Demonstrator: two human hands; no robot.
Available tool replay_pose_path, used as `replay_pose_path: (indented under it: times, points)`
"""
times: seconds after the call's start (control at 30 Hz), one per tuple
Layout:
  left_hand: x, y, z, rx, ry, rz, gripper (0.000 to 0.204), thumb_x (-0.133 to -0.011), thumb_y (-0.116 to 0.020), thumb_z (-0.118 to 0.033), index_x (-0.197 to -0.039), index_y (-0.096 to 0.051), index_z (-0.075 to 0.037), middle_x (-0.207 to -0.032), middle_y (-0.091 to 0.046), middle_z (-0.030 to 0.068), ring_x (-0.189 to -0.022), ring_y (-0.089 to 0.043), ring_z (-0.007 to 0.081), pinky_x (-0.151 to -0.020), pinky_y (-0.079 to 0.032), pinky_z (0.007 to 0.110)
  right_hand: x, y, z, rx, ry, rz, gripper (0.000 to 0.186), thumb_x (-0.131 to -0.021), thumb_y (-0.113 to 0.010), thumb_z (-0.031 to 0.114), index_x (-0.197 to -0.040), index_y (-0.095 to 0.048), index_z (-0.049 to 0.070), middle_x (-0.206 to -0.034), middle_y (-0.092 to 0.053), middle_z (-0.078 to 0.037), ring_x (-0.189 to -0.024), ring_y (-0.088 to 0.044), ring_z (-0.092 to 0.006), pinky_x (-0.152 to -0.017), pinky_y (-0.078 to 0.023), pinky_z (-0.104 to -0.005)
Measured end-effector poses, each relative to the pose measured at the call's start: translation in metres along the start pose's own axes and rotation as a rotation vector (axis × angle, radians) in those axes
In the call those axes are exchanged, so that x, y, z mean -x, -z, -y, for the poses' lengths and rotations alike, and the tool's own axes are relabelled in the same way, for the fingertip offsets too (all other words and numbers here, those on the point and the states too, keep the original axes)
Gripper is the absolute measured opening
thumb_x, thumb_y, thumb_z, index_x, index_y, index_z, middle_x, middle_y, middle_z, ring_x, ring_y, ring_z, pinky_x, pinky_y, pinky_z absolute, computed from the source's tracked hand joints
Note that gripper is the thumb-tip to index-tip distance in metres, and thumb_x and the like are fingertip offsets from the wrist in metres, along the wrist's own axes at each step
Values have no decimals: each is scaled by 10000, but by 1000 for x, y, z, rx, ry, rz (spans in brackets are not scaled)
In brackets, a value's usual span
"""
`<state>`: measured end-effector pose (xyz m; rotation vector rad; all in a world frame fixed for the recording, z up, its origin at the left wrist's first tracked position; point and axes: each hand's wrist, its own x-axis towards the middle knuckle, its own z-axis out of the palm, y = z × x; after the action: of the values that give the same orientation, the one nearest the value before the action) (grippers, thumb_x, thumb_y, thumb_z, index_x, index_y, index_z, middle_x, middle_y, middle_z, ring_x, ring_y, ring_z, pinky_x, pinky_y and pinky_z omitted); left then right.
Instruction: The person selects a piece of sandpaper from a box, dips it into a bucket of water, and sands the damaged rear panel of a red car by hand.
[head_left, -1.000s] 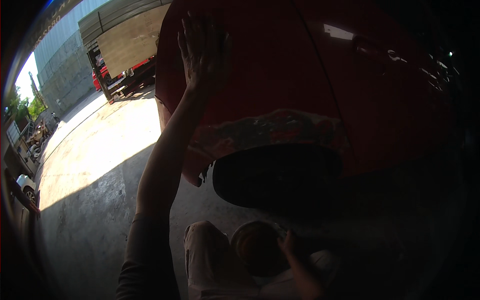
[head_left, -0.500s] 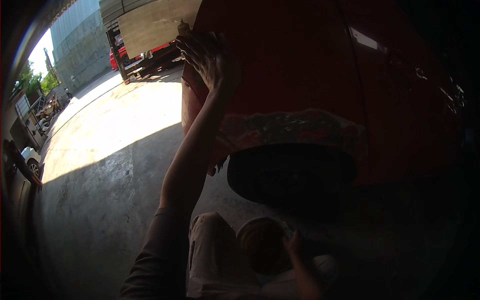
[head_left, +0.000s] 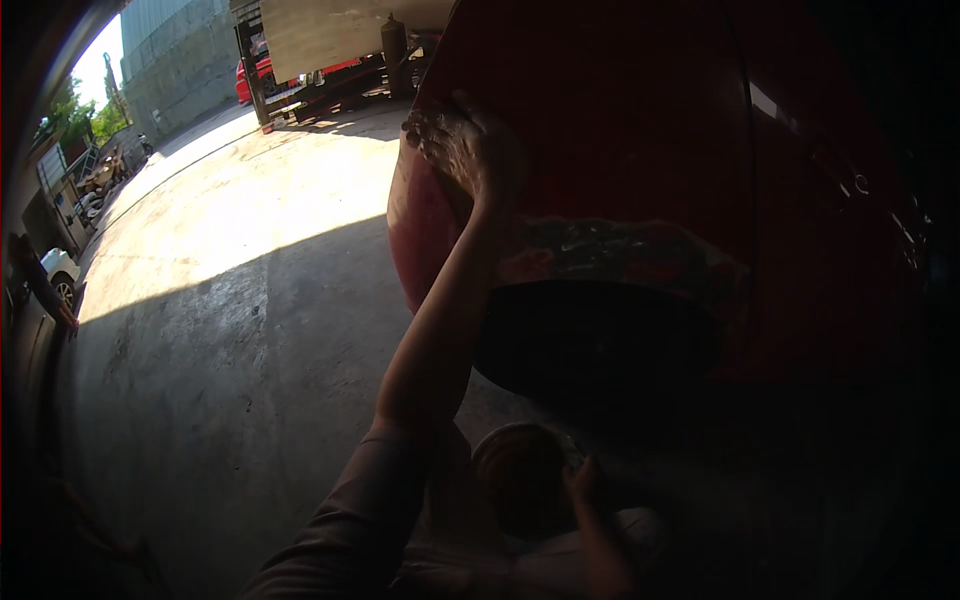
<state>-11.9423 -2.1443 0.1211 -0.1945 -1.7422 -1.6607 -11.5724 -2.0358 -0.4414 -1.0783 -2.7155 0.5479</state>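
- White paint marks the small car at your far left, its wheel partly in view beside darker shapes.
- Next to it, the concrete floor lies half in bright sun, half in shade, with a grey wall rising at the back.
- Before that wall you have a second red car, mostly hidden, then a pale flat board and a dark upright gas cylinder.
- Your left hand is opened out, palm against the red car body, fingers reaching to its left edge; it is closed around nothing.
- That car body fills the middle and right in front of you, above the wheel arch.
- Low by your legs sits a round container, its inside too dark to read.
- Your right hand is at the container's right rim; you cannot tell whether it grips there.
- Over the dark tyre, a patchy grey and red strip follows the wheel arch, left of a panel seam.
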Motion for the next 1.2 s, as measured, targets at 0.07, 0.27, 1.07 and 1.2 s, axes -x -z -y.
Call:
replay_pose_path:
  times: [0.07,0.27,1.07,1.2]
  points:
    - [7,0,5,-81,23,50,794,-1116,-214,-495,-1608,-67,111,-1691,-6,337,-1591,21,448,-1299,10,506,-1,-4,-1,-74,12,3,821,-771,-797,422,-1404,-524,-25,-1285,-650,-290,-1202,-638,-457,-1023,-519,-503]
    - [-25,-12,26,-135,54,112,805,-1116,-206,-507,-1609,-61,112,-1695,-14,329,-1595,18,432,-1299,5,501,-1,-9,-4,-107,-10,15,823,-796,-801,451,-1419,-527,-13,-1397,-583,-303,-1316,-559,-470,-1130,-441,-523]
    - [-33,-6,-25,-166,-135,17,888,-1093,-274,-551,-1608,48,98,-1687,117,331,-1595,104,416,-1296,38,504,2,-7,-2,-189,-70,108,895,-807,-797,453,-1484,-470,-33,-1457,-537,-316,-1355,-533,-458,-1155,-427,-503]
    - [-13,8,-13,-192,-423,121,878,-1097,-322,-512,-1602,26,117,-1681,97,351,-1583,99,467,-1285,11,554,2,-7,-1,-96,-55,75,899,-806,-806,445,-1487,-467,-34,-1460,-539,-309,-1351,-539,-457,-1151,-432,-504]
